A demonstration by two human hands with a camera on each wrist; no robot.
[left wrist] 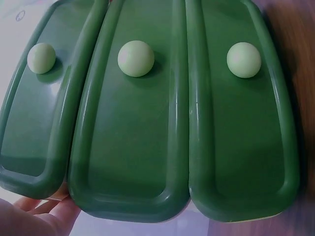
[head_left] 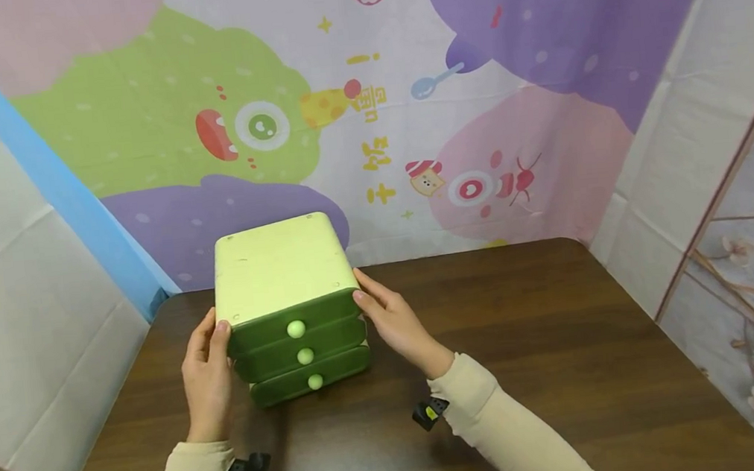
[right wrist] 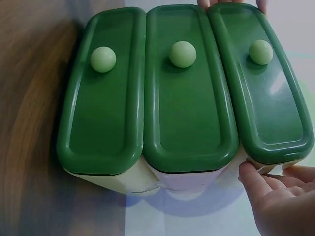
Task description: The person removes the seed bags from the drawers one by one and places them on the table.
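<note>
A small desktop drawer box (head_left: 279,266) with a pale yellow-green top stands at the left of the table in the head view. Its three dark green drawer fronts (left wrist: 133,137) face me, each with a round pale knob (right wrist: 182,54); all three look closed. My left hand (head_left: 206,374) grips the box's upper left side, thumb near the front corner. At the opposite upper corner, my right hand (head_left: 398,327) holds the other side, its thumb by the top drawer's edge. Both hands' farther fingers are partly hidden by the box. Whether the box's base touches the table cannot be told.
The brown wooden table (head_left: 509,358) extends to the right and in front of the box. Behind it hangs a cartoon-printed cloth (head_left: 376,220). Pale panels stand at both sides, the right one (head_left: 745,293) with a blossom print.
</note>
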